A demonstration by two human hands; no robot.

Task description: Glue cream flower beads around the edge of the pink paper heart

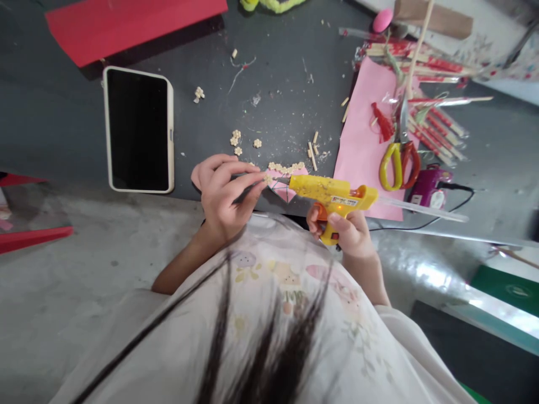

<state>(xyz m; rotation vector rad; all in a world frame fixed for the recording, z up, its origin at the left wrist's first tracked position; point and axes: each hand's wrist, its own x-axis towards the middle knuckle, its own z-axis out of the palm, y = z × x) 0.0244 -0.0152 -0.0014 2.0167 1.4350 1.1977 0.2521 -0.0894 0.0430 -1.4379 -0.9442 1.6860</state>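
Observation:
My right hand (347, 230) is wrapped round the handle of a yellow hot glue gun (322, 189), its nozzle pointing left. A clear glue stick (425, 209) sticks out of its back end. Between the thumb and fingertips of my left hand (229, 193) is a small beige flower-shaped piece (268, 179), right at the nozzle tip. Just behind the nozzle lies a pink paper piece (284, 193) with dark lines, at the table's near edge. A row of beige flower pieces (286, 168) runs along its top edge. Loose flower pieces (236, 137) lie beyond my left hand.
A tablet-like device (138, 129) with a black screen lies at left, near a red sheet (135, 25). Scissors (400, 151) rest on pink paper (357, 123) at right, beside wrapped sticks (440, 132) and a purple box (430, 189) with a cable. Short stick pieces (312, 156) lie mid-table.

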